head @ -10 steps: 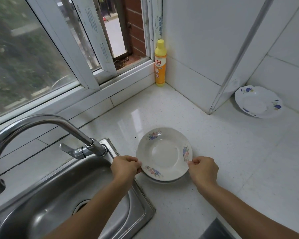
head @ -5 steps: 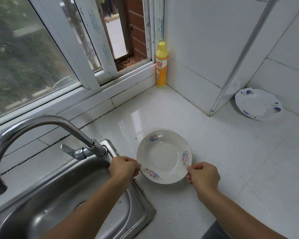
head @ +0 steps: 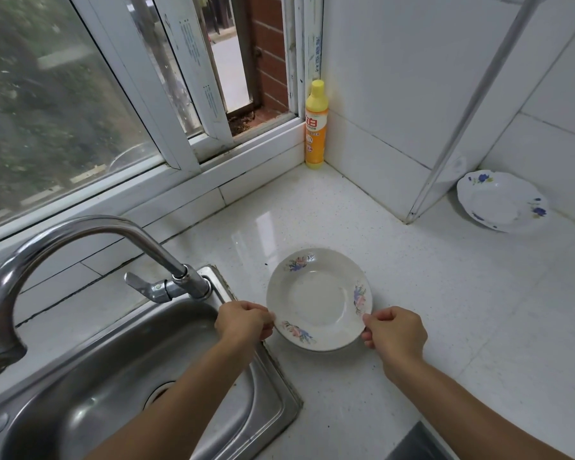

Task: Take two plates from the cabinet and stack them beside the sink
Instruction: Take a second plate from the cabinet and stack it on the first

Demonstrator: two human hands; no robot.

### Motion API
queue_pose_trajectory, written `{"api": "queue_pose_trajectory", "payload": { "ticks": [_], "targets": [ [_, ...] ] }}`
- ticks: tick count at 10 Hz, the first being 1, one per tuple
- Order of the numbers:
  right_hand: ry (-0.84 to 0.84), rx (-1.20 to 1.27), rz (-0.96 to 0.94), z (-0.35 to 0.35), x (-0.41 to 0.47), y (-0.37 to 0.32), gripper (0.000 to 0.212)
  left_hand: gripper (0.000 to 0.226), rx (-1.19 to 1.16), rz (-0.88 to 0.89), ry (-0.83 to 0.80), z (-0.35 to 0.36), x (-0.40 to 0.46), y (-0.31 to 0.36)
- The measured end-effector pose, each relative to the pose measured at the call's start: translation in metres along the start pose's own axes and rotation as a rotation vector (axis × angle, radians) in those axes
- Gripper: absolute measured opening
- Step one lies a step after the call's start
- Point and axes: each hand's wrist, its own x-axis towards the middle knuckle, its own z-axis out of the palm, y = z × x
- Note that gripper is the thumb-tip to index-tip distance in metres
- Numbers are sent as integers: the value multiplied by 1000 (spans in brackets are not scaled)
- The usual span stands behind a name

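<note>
White speckled stone counter (head: 445,327) holds a round flowered white plate (head: 319,298), pinched by left hand (head: 243,323) and right hand (head: 394,333), beside the shiny steel sink (head: 256,386).

Left hand (head: 244,322), right hand (head: 394,333): bare, no rings, no watch. Forearms bare, unsleeved.

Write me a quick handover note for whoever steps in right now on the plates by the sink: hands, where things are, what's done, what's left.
Left hand: pinching the near-left rim of the pink-flowered plate.
Right hand: pinching its near-right rim.
That plate is on the counter just right of the sink; whether one plate or a stack, I cannot tell.
A blue-flowered plate lies apart, far right by the wall.
Done: a plate is beside the sink.
Left: let go; confirm two plates are stacked here, and add one if not.
</note>
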Motion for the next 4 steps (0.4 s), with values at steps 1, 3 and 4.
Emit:
{"api": "queue_pose_trajectory", "payload": {
  "ticks": [1,3,4],
  "targets": [
    [-5,-7,-16,-2,-2,0,14,11,21,29,0,-2,-1,-1],
    [-46,-160,-171,-15,-4,-4,12,19,130,171,-33,-16,-6,2],
    [-104,-284,-258,-22,-7,-12,17,27,255,303,-60,-23,-14,10]
  ]
}}
